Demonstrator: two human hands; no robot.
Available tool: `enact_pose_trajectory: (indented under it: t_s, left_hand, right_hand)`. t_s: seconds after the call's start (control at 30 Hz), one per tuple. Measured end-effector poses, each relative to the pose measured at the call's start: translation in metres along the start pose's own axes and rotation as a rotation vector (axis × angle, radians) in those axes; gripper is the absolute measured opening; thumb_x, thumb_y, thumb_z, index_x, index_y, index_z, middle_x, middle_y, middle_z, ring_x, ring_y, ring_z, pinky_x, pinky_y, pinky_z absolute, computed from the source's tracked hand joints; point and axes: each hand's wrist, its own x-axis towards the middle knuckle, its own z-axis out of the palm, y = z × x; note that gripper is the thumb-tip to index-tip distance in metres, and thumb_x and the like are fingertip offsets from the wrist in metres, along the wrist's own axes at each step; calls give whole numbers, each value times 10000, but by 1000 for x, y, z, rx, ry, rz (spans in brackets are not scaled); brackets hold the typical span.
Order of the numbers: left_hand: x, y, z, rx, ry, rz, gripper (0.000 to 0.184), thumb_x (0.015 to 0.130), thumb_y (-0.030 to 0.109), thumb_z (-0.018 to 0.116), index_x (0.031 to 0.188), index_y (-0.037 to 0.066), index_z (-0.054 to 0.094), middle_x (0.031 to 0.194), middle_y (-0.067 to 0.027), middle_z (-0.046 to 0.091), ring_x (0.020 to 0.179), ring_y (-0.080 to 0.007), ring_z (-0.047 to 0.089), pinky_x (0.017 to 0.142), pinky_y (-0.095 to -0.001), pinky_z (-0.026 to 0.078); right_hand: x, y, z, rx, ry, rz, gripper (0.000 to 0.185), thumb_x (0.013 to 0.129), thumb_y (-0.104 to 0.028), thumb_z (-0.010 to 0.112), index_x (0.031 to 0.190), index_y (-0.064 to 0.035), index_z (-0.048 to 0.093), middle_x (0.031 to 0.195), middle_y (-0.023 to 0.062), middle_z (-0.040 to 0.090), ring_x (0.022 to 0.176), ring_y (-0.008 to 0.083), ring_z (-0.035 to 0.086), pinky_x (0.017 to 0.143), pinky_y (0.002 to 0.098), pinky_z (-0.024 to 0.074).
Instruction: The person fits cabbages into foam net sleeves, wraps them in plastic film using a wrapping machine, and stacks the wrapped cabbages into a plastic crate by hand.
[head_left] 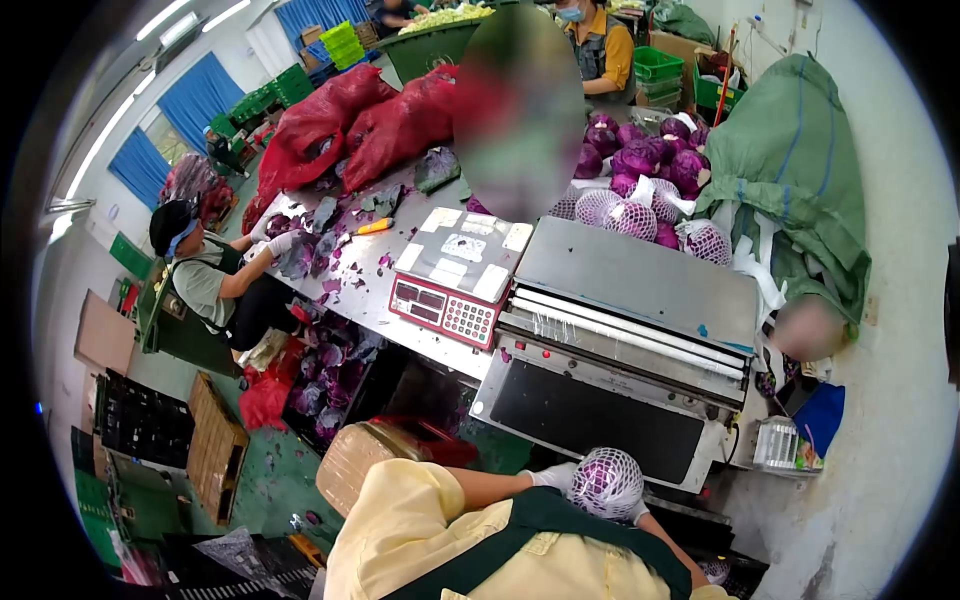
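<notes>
The left grip (pixel 553 478), in a white glove, was closed against the left side of a netted cabbage (pixel 606 483), a round purple head in white mesh. The right grip (pixel 638 512), also gloved in white, touched its lower right side; most of it was hidden, so I cannot tell how its fingers stood. The netted cabbage was in front of the person's chest, just off the near edge of the wrapper (pixel 600 408), a metal machine with a black plate, white rollers and a red light. Left of the wrapper on the counter (pixel 350 287) was a red and white scale (pixel 462 268), its pan patched with pale labels. Beyond the wrapper lay a heap of purple cabbages (pixel 640 156), with several mesh-covered heads (pixel 630 219) on its near side. A large green sack (pixel 800 150) leaned by the wall on the right. Farther left on the counter were a yellow-orange handle (pixel 375 227), loose purple leaves (pixel 322 240) and bulging red sacks (pixel 320 125). A co-worker (pixel 205 270) sat at the left edge with gloved hands on leaves, above a dark bin (pixel 330 380) of purple trimmings. Another person (pixel 600 50), in yellow sleeves and a blue mask, was behind the heap.
</notes>
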Motion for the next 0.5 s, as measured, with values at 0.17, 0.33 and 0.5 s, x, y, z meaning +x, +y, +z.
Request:
enact_pose_trajectory:
  t_s: [0.17,0.33,0.5]
  left_hand:
    - [-30,84,6,378,33,115,291,935,190,545,1185,53,600,1147,-82,637,1031,-178,594,935,-306,451]
    - [-26,123,4,-123,-186,51,367,962,293,506,1231,47,548,1165,-86,615,1085,-175,568,984,-320,430]
    - [-39,176,-39,-545,-246,-142,461,972,376,478,1292,44,491,1178,-108,596,1141,-194,545,1039,-333,397]
  right_hand:
    - [-9,-57,-80,593,443,-38,243,874,-231,580,1032,-49,611,1025,149,645,928,284,625,804,380,485]
    - [-19,-156,-222,1054,314,-528,355,941,-207,491,1220,13,493,1165,164,584,1106,269,568,980,368,429]
    - [-42,-228,-289,1959,-59,-377,416,1025,-289,362,1259,37,469,1079,161,629,1115,283,584,1003,397,447]
